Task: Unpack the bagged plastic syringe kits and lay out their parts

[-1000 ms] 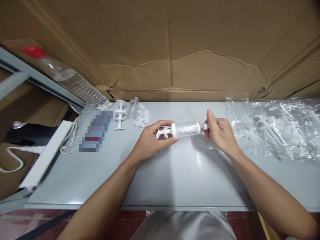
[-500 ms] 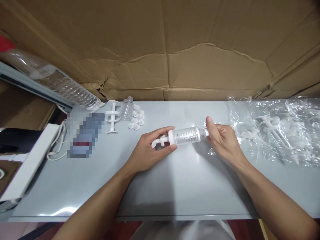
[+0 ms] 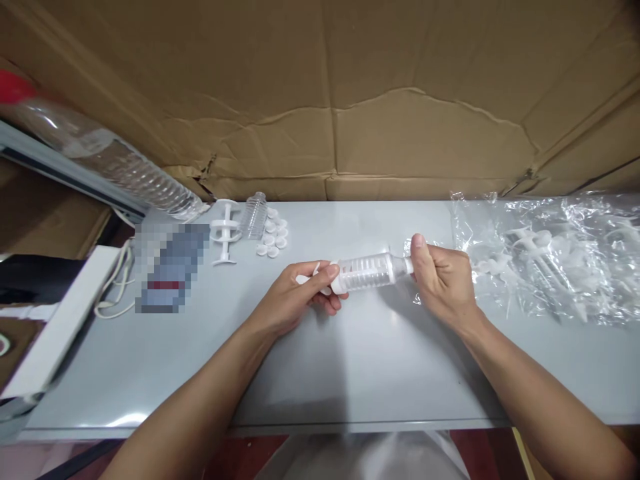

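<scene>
A clear, ridged plastic syringe (image 3: pixel 367 272) with a white collar lies roughly level between my two hands, above the table. My left hand (image 3: pixel 300 297) is closed on its white collar and plunger end, with the thumb on top and fingers beneath. Closed round the narrow tip at the other end is my right hand (image 3: pixel 445 277), thumb up; it hides what is at the very end. To the left lie a white plunger piece (image 3: pixel 227 233), a loose clear barrel (image 3: pixel 255 217) and several small white round caps (image 3: pixel 273 237).
On the right, clear plastic bags (image 3: pixel 560 260) hold more white and clear parts. A big clear bottle (image 3: pixel 110 160) with a red cap leans at the left. A blurred flat item (image 3: pixel 175 267) and a white cable (image 3: pixel 113 287) lie nearby. Cardboard (image 3: pixel 330 100) walls the table's back.
My left hand has turned over the collar, its thumb now on top. The syringe has rolled, and its printed marks face another way. My right hand keeps its hold on the tip.
</scene>
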Demonstrator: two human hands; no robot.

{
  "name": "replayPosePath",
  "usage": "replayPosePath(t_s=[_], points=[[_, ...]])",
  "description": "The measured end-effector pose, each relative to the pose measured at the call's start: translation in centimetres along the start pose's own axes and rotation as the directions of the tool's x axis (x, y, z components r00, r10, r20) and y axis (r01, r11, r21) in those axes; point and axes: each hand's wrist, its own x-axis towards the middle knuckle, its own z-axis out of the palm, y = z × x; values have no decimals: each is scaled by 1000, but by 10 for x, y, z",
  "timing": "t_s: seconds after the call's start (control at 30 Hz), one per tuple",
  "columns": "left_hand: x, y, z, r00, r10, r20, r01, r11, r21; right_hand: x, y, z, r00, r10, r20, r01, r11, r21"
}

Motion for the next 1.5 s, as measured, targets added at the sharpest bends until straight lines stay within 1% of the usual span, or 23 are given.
replayPosePath(t_s=[0.07,0.13,0.17,0.23,0.3,0.37,0.4,0.47,0.5,0.53,0.6,0.7,0.8,0.9,1.0,1.03,1.13,1.27,1.43,1.5], points=[[-1,2,-3,994,76,-80,-67,992,105,2,0,-2,996,48,75,-51,998,40],[-4,5,-5,972,186,-143,-150,961,232,5,-1,-4,979,125,163,-138,988,72],[-6,7,-5,962,227,-151,-181,945,271,5,-1,-5,967,162,195,-181,980,79],[-8,8,-4,957,253,-143,-203,935,291,5,-1,-5,953,210,216,-233,969,86],[-8,7,-4,965,214,-149,-171,951,258,4,-1,-5,962,194,190,-213,973,84],[-5,5,-4,982,137,-134,-114,980,161,3,-2,-5,987,95,127,-103,993,53],[-2,3,-5,990,84,-111,-74,994,85,3,-2,-6,995,26,98,-29,999,22],[3,0,-8,999,-34,-36,31,996,-81,4,-2,-9,993,-108,53,110,993,-35],[5,-1,-9,997,-83,-1,82,986,-147,5,-2,-11,987,-154,41,156,986,-53],[8,-2,-11,993,-117,23,119,974,-193,6,-2,-13,984,-175,44,178,982,-61],[10,-3,-13,992,-124,29,127,966,-225,8,-1,-16,985,-153,82,158,986,-55],[10,-1,-13,996,-86,-1,84,972,-217,10,0,-17,987,-39,155,41,999,-11],[8,2,-12,993,-92,-75,75,976,-206,10,2,-15,977,44,210,-59,996,64],[6,2,-11,985,-50,-163,23,987,-160,11,2,-13,958,105,267,-137,985,104],[3,0,-10,980,33,-195,-48,996,-74,11,3,-9,949,160,271,-203,969,139],[2,-1,-9,979,44,-199,-58,996,-65,11,4,-8,946,180,269,-229,960,160],[2,-2,-5,978,47,-205,-71,992,-107,10,6,-3,937,230,263,-292,929,228],[3,0,-2,975,36,-220,-74,982,-171,7,7,0,948,204,245,-266,929,256],[4,3,0,970,-48,-237,8,985,-170,6,4,2,964,169,207,-220,942,255],[5,3,0,964,-91,-249,42,980,-196,5,4,3,968,151,199,-198,951,239]])
